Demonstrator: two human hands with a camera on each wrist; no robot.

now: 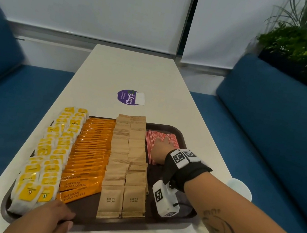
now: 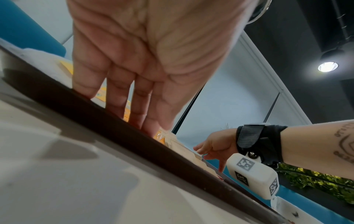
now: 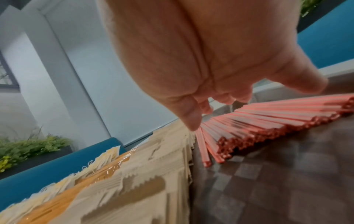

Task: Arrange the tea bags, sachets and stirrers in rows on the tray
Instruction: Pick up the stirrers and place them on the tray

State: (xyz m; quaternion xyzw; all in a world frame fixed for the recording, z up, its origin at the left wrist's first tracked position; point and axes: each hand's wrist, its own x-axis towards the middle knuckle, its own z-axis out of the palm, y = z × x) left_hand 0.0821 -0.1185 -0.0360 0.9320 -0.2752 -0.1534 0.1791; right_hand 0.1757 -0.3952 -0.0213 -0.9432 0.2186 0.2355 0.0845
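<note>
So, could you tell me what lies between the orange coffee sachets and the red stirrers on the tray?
Two rows of brown sugar sachets, shown in the head view.

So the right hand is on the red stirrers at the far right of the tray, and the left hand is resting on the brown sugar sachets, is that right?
Not quite. The right hand is on the red stirrers at the far right of the tray, but the left hand rests on the tray's near rim beside the tea bags, apart from the brown sugar sachets. The head view shows it.
</note>
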